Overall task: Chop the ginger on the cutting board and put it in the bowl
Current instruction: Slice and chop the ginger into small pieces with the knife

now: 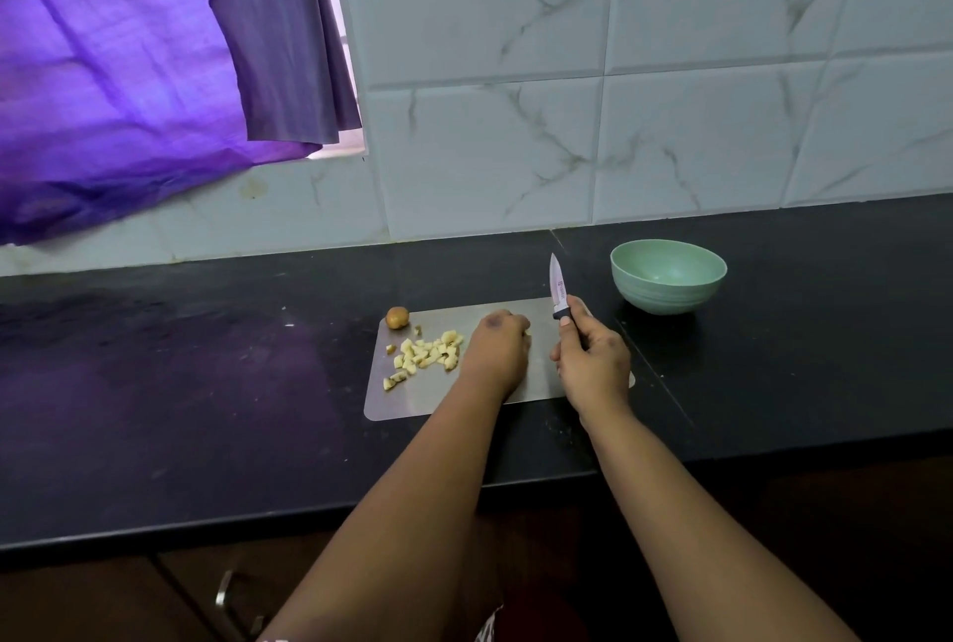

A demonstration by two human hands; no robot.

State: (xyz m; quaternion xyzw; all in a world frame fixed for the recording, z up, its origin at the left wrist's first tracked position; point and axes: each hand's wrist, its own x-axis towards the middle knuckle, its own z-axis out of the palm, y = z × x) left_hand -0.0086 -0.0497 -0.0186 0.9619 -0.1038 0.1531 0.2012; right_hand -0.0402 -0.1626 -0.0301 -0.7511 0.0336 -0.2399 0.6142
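Observation:
A steel cutting board [412, 401] lies on the black counter. Several pale yellow chopped ginger pieces [425, 355] are heaped on its left half. A small brown ginger end [397, 317] sits at the board's far left corner. My left hand [497, 350] rests on the board just right of the heap, fingers curled down; what they hold is hidden. My right hand [593, 363] grips the dark handle of a small knife [558, 288], blade pointing up and away above the board's right side. An empty green bowl [668, 276] stands beyond the board to the right.
The black counter [206, 383] runs left and right, backed by a marbled tile wall [619, 99]. A purple curtain [144, 74] hangs at upper left. A cabinet handle [227, 595] shows below the counter's front edge.

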